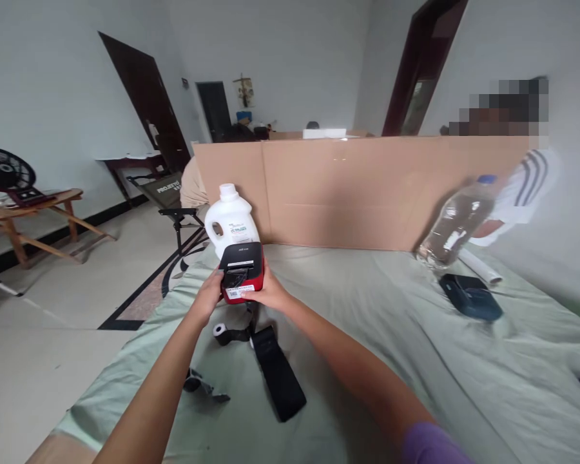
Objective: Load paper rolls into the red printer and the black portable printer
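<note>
Over the left part of the sheet [362, 296], on the near side of the jug [234, 220], I have my left hand [209, 298] and right hand [274, 293] curled around the device [242, 258], with the roll [219, 330] lying nearer.

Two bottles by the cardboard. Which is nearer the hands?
The white jug with the moulded handle, just beyond the red-and-black device held in the left hand and right hand. The clear, blue-capped bottle is well off right.
</note>
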`<state>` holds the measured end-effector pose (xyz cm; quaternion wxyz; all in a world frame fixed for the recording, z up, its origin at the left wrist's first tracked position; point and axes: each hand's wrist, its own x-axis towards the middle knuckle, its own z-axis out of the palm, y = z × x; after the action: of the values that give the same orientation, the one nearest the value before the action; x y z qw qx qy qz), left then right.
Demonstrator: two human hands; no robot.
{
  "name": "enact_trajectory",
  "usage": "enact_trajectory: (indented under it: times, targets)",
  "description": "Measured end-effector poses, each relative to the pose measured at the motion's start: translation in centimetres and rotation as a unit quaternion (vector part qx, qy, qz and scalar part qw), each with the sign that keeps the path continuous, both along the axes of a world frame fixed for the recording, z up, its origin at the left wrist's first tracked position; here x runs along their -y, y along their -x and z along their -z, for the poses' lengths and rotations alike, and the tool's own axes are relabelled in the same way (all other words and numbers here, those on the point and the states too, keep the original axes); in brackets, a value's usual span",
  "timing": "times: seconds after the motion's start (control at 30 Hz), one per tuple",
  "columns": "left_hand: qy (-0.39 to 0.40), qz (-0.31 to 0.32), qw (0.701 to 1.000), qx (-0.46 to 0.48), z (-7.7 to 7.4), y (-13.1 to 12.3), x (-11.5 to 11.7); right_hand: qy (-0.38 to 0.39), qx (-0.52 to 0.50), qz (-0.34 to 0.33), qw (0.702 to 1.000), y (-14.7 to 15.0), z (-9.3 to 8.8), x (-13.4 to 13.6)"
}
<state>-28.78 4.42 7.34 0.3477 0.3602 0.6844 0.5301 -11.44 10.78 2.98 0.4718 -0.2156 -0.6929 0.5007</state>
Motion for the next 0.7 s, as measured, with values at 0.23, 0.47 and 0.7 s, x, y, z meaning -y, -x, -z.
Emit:
enact_trajectory:
  times: [0.23, 0.47, 0.7]
  targets:
    - [-0.098, 0.117, 0.977, -0.146, -2.4, -12.3, 2.7, -0.018, -0.004, 0.095, 0.995, -13.3, -3.3, 5.3]
    - [-0.188, 0.182, 0.965, 0.022, 2.0, -26.1, 5.8, 0.007, 0.030, 0.230, 0.973, -24.9, 0.1, 11.6]
    - [-0.225, 0.204, 0.952, 0.043, 5.4, -29.6, 7.7, -0.009, 0.032, 0.255, 0.966, -27.9, 2.3, 13.8]
